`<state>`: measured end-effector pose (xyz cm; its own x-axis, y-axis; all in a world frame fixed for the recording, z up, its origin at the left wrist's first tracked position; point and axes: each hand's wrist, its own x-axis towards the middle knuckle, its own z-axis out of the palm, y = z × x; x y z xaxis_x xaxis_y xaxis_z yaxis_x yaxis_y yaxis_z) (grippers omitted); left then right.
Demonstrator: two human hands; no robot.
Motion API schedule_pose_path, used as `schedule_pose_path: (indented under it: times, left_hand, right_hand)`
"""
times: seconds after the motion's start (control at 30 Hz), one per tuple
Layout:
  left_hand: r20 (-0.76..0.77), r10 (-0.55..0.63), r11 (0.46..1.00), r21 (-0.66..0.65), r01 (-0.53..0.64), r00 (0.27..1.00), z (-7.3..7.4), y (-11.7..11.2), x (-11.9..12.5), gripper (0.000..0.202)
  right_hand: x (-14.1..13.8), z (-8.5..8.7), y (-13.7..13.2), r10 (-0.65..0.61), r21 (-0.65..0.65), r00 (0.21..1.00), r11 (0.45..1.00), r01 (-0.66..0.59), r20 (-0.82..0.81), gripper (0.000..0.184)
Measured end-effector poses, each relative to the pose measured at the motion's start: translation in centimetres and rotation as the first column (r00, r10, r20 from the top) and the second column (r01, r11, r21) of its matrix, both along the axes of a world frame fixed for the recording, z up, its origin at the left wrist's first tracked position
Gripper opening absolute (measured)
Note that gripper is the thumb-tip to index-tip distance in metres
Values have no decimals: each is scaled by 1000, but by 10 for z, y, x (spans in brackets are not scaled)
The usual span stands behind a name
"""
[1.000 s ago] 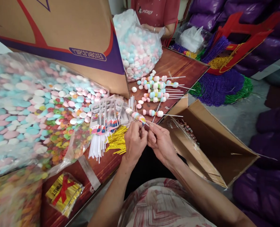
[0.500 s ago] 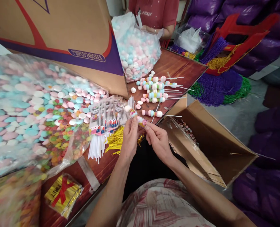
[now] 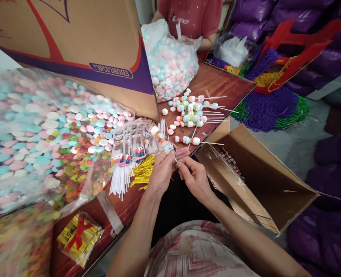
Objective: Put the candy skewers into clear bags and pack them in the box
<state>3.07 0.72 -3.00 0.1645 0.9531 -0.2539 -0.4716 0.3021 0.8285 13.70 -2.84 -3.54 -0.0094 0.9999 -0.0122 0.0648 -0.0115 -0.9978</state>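
Observation:
A candy skewer [image 3: 162,139] of pastel marshmallow-like sweets and ring gummies, in a clear printed wrapper, slants away over the table edge. My left hand [image 3: 162,169] is closed around its lower end. Fingers of my right hand [image 3: 193,174] pinch at the white stick just below the sweets; whether a tie is also in them cannot be seen. Beyond my hands, a finished-looking skewer [image 3: 187,140] lies alone, and a pile of skewers [image 3: 191,109] lies behind it. Left of my hands are printed wrappers [image 3: 128,144], white sticks [image 3: 121,181] and gold twist ties [image 3: 143,169].
Large bags of pastel sweets [image 3: 23,127] and ring gummies [image 3: 17,242] cover the left. A tall carton [image 3: 80,46] stands behind. An open cardboard box [image 3: 270,181] sits low on the right. Across the table, a person in a red shirt [image 3: 190,17] is beside another sweets bag [image 3: 170,65].
The skewer has shifted slightly, and my left hand has moved lower along it. My right fingers now pinch the stick beneath the wrapper's end. The view has shifted a little.

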Motion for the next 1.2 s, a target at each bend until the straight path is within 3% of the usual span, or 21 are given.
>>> schedule_pose_path:
  times: [0.17, 0.23, 0.4, 0.7, 0.93, 1.0, 1.07, 1.2]
  left_hand:
    - [-45, -148, 988, 30, 150, 988, 5, -6, -13, 23]
    - [-15, -98, 995, -6, 98, 995, 12, -5, -16, 27]
    - [37, 186, 982, -41, -184, 982, 19, 1, -11, 33]
    - [5, 139, 990, -31, -139, 990, 4, -10, -6, 30]
    - [-168, 209, 978, 40, -205, 963, 2, -16, -10, 24]
    - [-182, 222, 974, 89, -209, 958, 5, -19, -12, 22]
    - [-135, 201, 976, 115, -187, 970, 10, -23, -18, 23]
    - [-18, 226, 972, 73, -224, 974, 24, -40, -41, 21]
  right_hand:
    - [-2, 5, 4, 18, 42, 1000, 999, -17, -24, 26]
    - [-2, 7, 5, 16, 56, 1000, 998, -15, -21, 25]
    - [-5, 6, 2, 15, 58, 999, 998, -18, 46, 26]
    - [-13, -3, -1, 47, -3, 995, 999, -48, -86, 35]
    - [-18, 6, 8, 38, -110, 978, 992, -62, -205, 27]
    - [-21, 12, 11, 31, -162, 941, 983, -91, -338, 31]
    - [-27, 19, 9, 28, -243, 841, 952, -188, -541, 33]
    - [-48, 30, -12, 20, -329, 570, 800, -502, -821, 26]
